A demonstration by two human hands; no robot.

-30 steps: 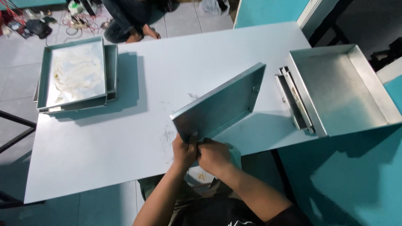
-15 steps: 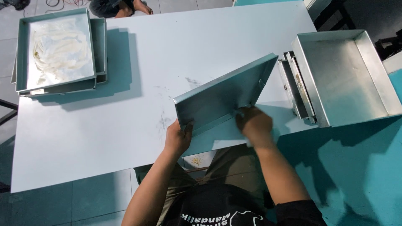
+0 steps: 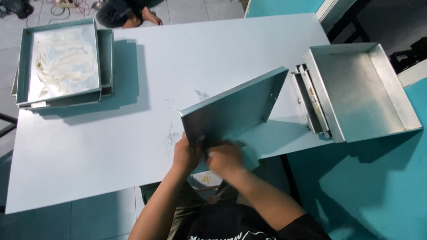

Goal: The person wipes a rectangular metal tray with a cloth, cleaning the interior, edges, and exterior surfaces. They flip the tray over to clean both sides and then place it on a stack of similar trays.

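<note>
Pale grey tabletop (image 3: pixel 133 146) fills most of my view, with teal floor to the right and a seated person's legs (image 3: pixel 129 13) at the far edge. I have a metal tray (image 3: pixel 231 109) tilted up on its near corner over the table's front edge. My left hand (image 3: pixel 186 155) grips that lower corner, fingers curled round the rim. My right hand (image 3: pixel 224 158) is pressed against the tray's near face just beside the left; it is blurred, so I cannot tell whether it holds a cloth or is bare, nor whether the fingers are spread. I judge the step in hand to be rubbing or wiping this tray's surface. The next move calls for a steady left grip while the right works further up the sloping face.

A stack of trays (image 3: pixel 62 62), the top one smeared white, sits far left. An empty tray (image 3: pixel 360 89) rests at the right end, with narrow metal pieces (image 3: pixel 311 104) beside it.
</note>
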